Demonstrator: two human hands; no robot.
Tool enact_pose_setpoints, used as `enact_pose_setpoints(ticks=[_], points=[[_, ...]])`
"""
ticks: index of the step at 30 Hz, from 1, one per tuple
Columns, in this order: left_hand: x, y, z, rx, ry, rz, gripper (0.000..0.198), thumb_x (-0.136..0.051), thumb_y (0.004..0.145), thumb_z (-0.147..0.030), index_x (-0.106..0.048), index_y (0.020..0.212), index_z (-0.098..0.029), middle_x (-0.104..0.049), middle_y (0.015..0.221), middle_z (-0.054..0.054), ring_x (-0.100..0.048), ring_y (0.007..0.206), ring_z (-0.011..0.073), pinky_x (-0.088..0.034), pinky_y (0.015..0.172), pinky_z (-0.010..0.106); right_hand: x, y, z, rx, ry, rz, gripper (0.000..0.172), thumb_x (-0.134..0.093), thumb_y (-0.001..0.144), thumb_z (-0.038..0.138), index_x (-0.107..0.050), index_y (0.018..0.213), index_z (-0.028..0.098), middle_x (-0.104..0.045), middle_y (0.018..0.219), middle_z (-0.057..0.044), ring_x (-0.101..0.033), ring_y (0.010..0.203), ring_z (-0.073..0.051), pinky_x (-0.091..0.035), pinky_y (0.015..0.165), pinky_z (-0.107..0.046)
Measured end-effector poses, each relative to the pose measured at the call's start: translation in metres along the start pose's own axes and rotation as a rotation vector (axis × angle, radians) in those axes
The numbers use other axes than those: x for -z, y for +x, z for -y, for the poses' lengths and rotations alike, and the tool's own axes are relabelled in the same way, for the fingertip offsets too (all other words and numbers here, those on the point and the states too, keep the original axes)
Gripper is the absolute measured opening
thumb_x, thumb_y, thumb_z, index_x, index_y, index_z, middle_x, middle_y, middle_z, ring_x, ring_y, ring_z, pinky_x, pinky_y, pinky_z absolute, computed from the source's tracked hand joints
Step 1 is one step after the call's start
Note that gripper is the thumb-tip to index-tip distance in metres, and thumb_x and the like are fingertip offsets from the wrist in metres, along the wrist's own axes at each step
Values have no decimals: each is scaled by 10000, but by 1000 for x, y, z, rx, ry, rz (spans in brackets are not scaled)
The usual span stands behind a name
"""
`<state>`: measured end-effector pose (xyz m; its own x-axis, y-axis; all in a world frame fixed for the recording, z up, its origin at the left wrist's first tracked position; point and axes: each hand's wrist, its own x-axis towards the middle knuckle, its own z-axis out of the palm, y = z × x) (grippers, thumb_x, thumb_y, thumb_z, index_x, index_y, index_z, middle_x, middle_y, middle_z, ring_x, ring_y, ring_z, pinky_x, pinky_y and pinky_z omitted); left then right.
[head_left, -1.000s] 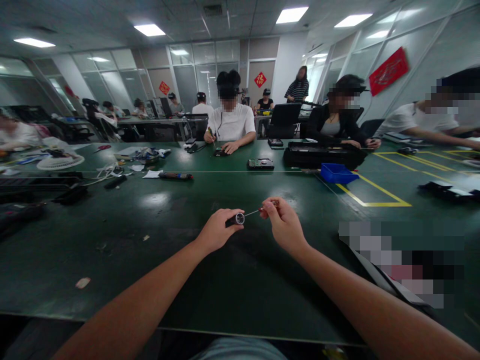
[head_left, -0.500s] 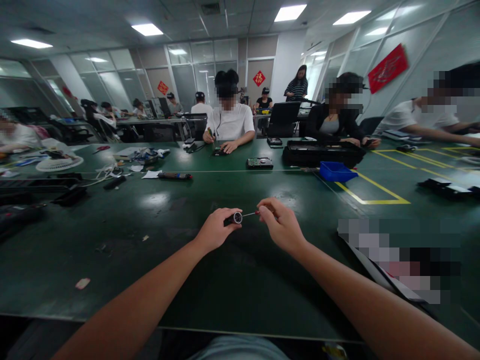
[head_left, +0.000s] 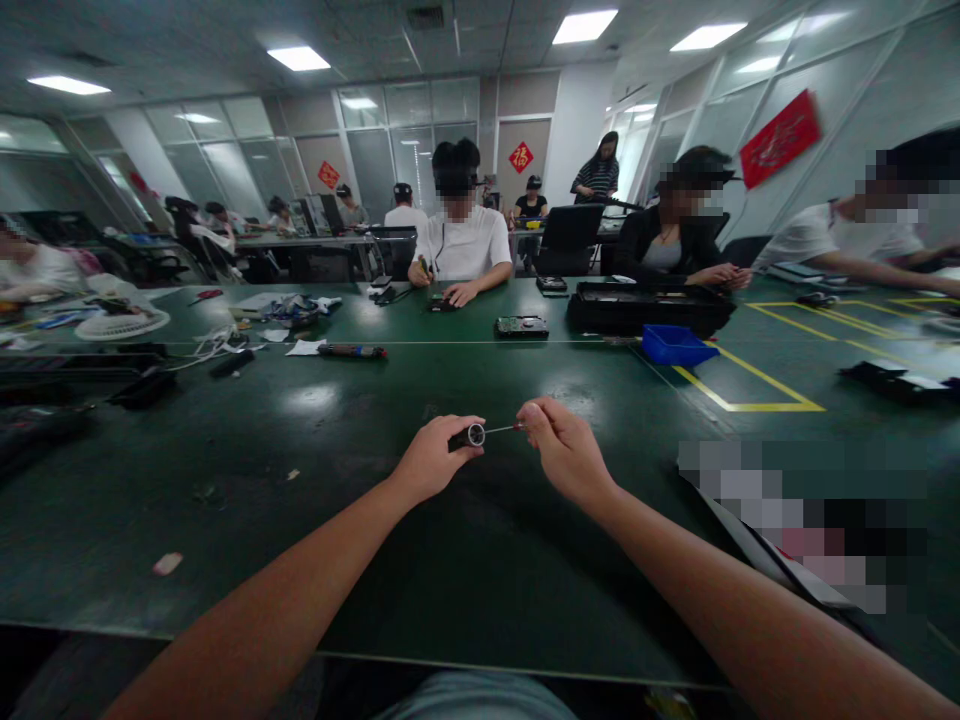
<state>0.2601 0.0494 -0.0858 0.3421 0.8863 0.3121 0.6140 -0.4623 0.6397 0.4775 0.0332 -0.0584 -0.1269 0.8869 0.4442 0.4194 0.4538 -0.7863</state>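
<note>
My left hand (head_left: 433, 462) is closed around a small dark round part with a silver rim (head_left: 476, 435), its open end facing me. Fingers and thumb cover most of its body, so its exact kind does not show. To the right, my right hand (head_left: 564, 445) grips a screwdriver (head_left: 504, 429) with a thin metal shaft and a bit of red at the handle. The shaft points left and its tip meets the right side of the round part. How deep the tip sits cannot be made out. Both hands are above the green table (head_left: 465, 600).
Further back lie a hard drive (head_left: 521, 326), a pen-shaped driver (head_left: 352, 351), a blue bin (head_left: 677, 346) and a long black tray (head_left: 651, 308). A blurred-out sheet (head_left: 795, 540) lies at the right. Co-workers sit opposite, one person (head_left: 463, 245) directly across.
My right thumb and fingers have shifted on the screwdriver handle, with the hand slightly further right. My left hand keeps its hold. The co-worker's hands at the right have come together.
</note>
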Motion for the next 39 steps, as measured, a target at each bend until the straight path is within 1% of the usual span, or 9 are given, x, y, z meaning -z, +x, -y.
enact_pose_setpoints(ticks=[5,12,17,21,23,27,30,34,39], points=[[-1,0,1,-4,-6,-3,415,-716,849,-255,-645,1258,-277,-680,1182,33,-594,1104,234,-436,993,393,-2,-1,2,10,9,-80,210,-486,957,358,-587,1078,219,-661,805,-26,-611,701,-189,-448,651,-321],[-2,1,1,6,-16,-8,422,-718,846,-233,-646,1259,-283,-686,1182,30,-599,1100,232,-434,990,394,-7,3,-5,-76,238,-107,275,-506,944,454,-623,925,206,-673,786,-42,-644,741,-195,-505,719,-347],[-1,3,-1,-30,-42,-16,421,-709,858,-233,-637,1269,-288,-686,1203,20,-600,1106,222,-440,979,378,-12,10,-17,-203,504,-175,289,-577,888,492,-620,875,206,-634,764,-23,-611,696,-174,-506,700,-342],[-2,5,-7,-128,-4,59,379,-706,864,-224,-651,1236,-271,-688,1215,8,-592,1129,216,-410,1012,384,-14,14,-22,-427,738,-115,302,-632,825,497,-597,778,201,-562,661,6,-548,580,-145,-507,637,-335],[-2,6,-11,-153,28,86,374,-705,864,-222,-649,1232,-263,-693,1205,7,-593,1121,221,-399,1015,396,-13,14,-21,-421,697,-121,316,-623,828,511,-590,767,203,-563,655,2,-544,564,-148,-503,615,-338],[-3,5,-14,-118,49,76,380,-696,871,-235,-639,1246,-245,-693,1182,24,-597,1095,230,-412,994,402,-8,12,-19,-269,516,-237,291,-586,873,500,-593,807,216,-608,724,-11,-559,625,-154,-474,615,-317],[-3,4,-11,-75,51,50,388,-699,872,-274,-637,1253,-245,-694,1165,33,-606,1065,227,-435,968,392,-2,11,-16,-167,375,-270,263,-526,924,463,-588,839,222,-620,744,-15,-568,655,-161,-464,622,-316],[-3,3,-8,-77,51,32,402,-696,876,-300,-628,1270,-266,-687,1177,32,-604,1074,226,-443,965,384,-1,6,-11,-55,155,-213,252,-464,971,430,-576,873,227,-628,736,-15,-591,677,-173,-463,651,-324],[-3,3,-7,-58,54,29,412,-695,877,-295,-625,1282,-263,-680,1209,42,-602,1096,235,-441,978,392,-4,-1,-6,33,41,-125,222,-437,995,402,-561,928,232,-660,781,-22,-638,727,-182,-471,690,-323]])
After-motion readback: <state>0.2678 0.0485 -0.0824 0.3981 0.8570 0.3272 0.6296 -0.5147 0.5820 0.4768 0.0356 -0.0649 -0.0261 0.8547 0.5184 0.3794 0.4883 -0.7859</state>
